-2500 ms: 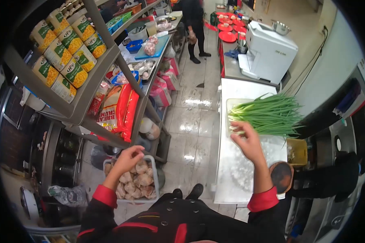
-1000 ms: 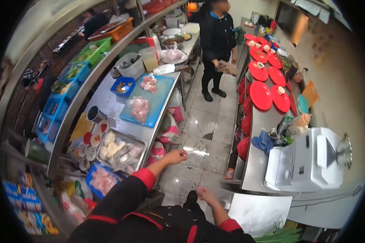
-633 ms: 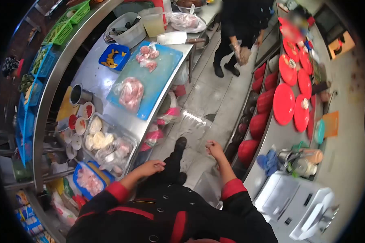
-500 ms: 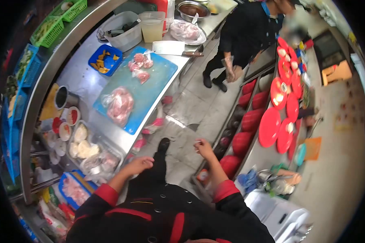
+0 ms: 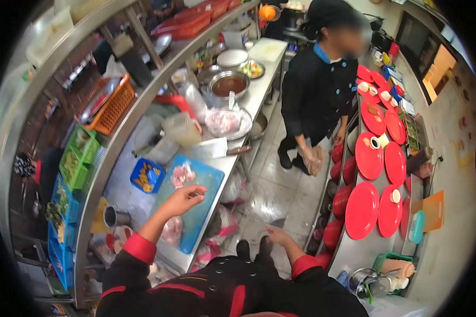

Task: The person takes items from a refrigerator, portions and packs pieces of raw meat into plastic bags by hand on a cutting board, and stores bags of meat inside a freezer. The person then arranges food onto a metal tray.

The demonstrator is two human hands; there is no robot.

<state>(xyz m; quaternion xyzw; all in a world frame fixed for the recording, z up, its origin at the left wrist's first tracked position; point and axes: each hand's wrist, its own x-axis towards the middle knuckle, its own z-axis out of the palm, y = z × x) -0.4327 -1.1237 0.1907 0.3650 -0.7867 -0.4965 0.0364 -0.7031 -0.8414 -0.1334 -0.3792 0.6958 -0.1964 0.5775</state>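
My left hand [image 5: 184,201] is stretched out over the blue cutting board [image 5: 197,224], its fingers loosely bent and apart, with nothing in them. Just beyond it on the board lie pieces of raw meat [image 5: 182,174] in thin plastic. A larger bag of meat [image 5: 172,231] lies near my forearm, partly covered by it. Past the board's far edge rests a cleaver [image 5: 212,149] with a brown handle. My right hand [image 5: 276,236] hangs low over the aisle floor, empty, with fingers loosely extended; it touches nothing.
A co-worker [image 5: 317,84] in dark clothes stands ahead in the aisle, a plastic glove on one hand. Red plates [image 5: 362,210] line the right counter. A blue tray [image 5: 147,176], bagged meat on a plate [image 5: 225,122] and a bowl of brown sauce [image 5: 228,84] stand left.
My view has lifted and moved forward along the aisle. My left hand has risen from beside my body to above the board. The co-worker now stands more upright, facing right.
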